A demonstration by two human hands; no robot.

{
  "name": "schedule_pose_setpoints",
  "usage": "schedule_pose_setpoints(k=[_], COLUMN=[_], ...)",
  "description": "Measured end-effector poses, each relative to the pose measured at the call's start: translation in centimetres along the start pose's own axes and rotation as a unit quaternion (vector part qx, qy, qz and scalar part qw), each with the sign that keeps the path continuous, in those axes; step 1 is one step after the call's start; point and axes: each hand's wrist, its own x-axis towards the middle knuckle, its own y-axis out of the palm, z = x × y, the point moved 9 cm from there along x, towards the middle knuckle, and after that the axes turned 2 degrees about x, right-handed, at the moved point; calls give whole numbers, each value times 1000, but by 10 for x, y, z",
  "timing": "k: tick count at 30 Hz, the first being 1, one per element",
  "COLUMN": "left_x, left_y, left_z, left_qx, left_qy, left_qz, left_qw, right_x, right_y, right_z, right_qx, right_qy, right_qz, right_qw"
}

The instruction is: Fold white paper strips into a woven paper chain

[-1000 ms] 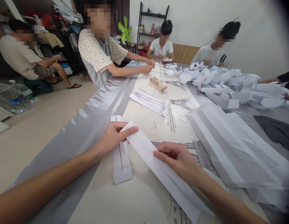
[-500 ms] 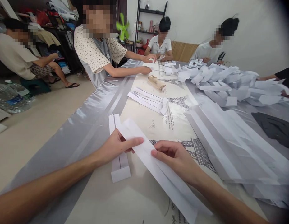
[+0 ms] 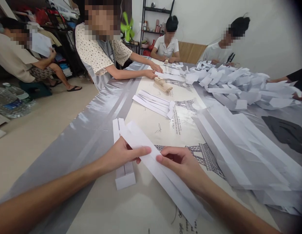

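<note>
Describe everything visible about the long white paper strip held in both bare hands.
The long white paper strip looks thin and smooth, with a lengthwise fold or overlapping layer toward its near end. It slants from upper left to lower right in view, over the cream printed tablecloth. The left hand pinches it near its far end, the right hand at its right edge, both thumbs on top. In view, its far end overlaps the flat white folded paper; whether they touch is unclear.
</note>
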Motion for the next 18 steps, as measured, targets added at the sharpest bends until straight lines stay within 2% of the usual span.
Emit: schedule_pose_setpoints(k=[6, 13, 18], left_x=[5, -2, 5], left_y=[-15, 2, -19], left_z=[-2, 2, 4], left_qx=[1, 4, -2], left_qy=[15, -17, 3], left_qz=[-38, 5, -56], left_qw=[999, 1000, 998], right_x=[0, -2, -2], right_y=[-2, 3, 1], right_z=[-10, -8, -11], right_qx=[-3, 11, -11], right_qy=[51, 42, 51], right_qz=[20, 19, 37], right_qw=[999, 999, 998])
